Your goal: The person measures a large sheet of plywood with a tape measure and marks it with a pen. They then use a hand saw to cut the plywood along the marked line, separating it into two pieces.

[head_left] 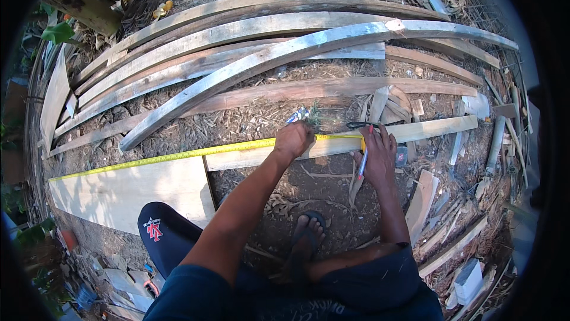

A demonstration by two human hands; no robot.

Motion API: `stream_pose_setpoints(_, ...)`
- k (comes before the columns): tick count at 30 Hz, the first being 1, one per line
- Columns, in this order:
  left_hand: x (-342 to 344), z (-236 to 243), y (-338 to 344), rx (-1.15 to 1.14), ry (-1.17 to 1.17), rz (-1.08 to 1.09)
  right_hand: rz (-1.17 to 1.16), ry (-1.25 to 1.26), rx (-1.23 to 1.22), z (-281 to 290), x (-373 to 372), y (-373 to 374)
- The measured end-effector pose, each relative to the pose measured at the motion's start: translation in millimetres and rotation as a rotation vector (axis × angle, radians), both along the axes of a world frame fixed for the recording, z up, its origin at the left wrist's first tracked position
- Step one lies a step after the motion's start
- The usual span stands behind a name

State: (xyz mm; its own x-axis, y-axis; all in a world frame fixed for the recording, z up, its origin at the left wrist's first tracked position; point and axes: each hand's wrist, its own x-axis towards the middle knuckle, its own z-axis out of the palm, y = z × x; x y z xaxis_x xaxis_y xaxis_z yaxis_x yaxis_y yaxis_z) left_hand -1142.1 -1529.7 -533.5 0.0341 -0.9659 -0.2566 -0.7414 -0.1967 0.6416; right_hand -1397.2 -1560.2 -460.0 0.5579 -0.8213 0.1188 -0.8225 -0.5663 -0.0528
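A yellow tape measure blade [160,158] runs from the panel's far left corner to my right hand. It lies along the far edge of a pale wooden panel [119,193] and over a long plank [436,129]. My left hand [295,138] is closed on the blade near its middle, above the plank; the fingertips are partly hidden. In my right hand [380,152] is a pen [363,164], white and blue with a red end, sticking out between the fingers. The same hand covers the tape's near end, where a yellow edge and a black strap [357,124] show.
Long timber beams [237,30] lie across the far ground, one grey beam [261,66] resting slantwise over others. Offcuts [423,202] are scattered at the right. My knee [169,232] is beside the panel, and my sandalled foot [309,232] stands on dirt. A tree trunk [83,6] rises at far left.
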Motion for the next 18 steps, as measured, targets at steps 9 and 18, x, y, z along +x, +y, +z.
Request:
stream_pose_setpoints(9,7.0,41.9,78.2,-0.093,-0.187,-0.362,0.129,0.215,0.516,44.2,-2.0,5.1)
stream_pose_setpoints(18,197.0,87.1,221.3,0.757,-0.114,-0.586,0.470,0.282,1.170,50.5,61.4,65.8)
